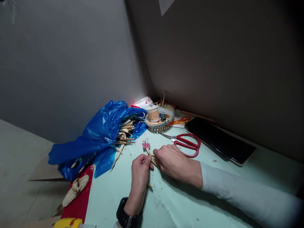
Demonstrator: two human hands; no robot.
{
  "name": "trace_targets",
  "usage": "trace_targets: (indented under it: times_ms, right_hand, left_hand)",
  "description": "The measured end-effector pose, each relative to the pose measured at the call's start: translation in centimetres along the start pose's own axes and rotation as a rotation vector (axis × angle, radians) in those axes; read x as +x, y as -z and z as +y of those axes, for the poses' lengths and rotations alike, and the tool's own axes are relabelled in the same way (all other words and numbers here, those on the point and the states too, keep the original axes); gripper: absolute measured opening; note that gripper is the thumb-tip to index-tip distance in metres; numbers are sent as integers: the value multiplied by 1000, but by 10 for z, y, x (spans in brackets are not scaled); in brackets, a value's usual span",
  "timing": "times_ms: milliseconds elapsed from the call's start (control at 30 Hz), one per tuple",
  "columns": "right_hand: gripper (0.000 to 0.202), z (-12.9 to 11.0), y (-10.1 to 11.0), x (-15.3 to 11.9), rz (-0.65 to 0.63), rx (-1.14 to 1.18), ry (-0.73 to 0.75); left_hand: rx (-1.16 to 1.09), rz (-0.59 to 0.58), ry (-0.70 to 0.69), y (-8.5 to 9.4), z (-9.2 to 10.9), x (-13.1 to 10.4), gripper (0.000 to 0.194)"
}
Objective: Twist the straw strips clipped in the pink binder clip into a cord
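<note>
My left hand point(139, 173), with a black watch on the wrist, pinches a thin tan strip point(150, 186) that runs under it over the pale green table point(180, 205). My right hand point(174, 161), in a white sleeve, grips the same strip close to the left hand. A pink binder clip point(146, 145) is clamped on the far end of the strip, just beyond my fingers.
Red-handled scissors point(187, 143) lie right behind my right hand. A woven basket point(161, 122) holds a paper cup point(153, 113). A blue plastic bag point(99, 133) with several dried strips lies at the left. A black flat device point(220, 141) lies along the wall.
</note>
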State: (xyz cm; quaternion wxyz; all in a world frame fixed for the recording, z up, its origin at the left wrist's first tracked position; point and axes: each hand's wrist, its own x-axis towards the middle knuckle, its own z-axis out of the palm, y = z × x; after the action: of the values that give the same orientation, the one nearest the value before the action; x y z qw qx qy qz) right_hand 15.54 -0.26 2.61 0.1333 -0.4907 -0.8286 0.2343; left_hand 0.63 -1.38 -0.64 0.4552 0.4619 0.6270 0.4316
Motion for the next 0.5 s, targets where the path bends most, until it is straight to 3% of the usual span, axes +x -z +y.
trace_targets:
  times_ms: [100, 233, 400, 500]
  right_hand:
    - [8, -13, -9, -10, 22, -265, 136]
    - [16, -27, -23, -18, 52, -444, 283]
    - [25, -30, -46, -18, 90, -623, 377]
    - [27, -28, -47, -18, 62, -610, 396]
  left_hand:
    - [-11, 63, -19, -2, -2, 0, 19]
    - [-69, 75, 26, -3, -2, 0, 11]
    - [-189, 9, 99, -1, 2, -4, 21]
    - [-232, -29, 123, 1, 3, -6, 24]
